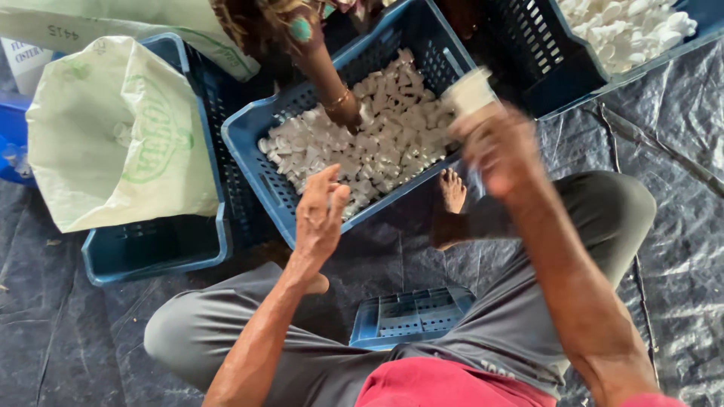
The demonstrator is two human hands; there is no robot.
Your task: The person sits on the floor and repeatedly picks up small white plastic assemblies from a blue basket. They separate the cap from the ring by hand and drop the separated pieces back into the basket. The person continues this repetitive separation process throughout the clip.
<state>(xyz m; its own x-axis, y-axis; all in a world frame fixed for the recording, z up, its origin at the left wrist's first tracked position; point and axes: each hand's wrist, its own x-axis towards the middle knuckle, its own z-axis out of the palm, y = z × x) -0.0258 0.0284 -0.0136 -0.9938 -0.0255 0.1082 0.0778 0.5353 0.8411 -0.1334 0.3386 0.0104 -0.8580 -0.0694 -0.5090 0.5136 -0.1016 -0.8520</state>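
My right hand (499, 147) is raised and blurred over the near right corner of a blue plastic crate (256, 162), gripping a white piece (469, 90) at its fingertips. My left hand (320, 215) hovers with fingers apart and nothing in it, just in front of the crate's near rim. The crate holds a heap of several small white pieces (377, 139). Another person's arm (326, 75) with a bangle reaches into the heap from the far side.
A pale green sack (113, 136) lies in a second blue crate (151, 249) at the left. A third blue crate of white pieces (626, 30) stands at the top right. A small blue crate (411, 316) sits between my grey-trousered legs. Dark plastic sheeting (671, 151) covers the floor.
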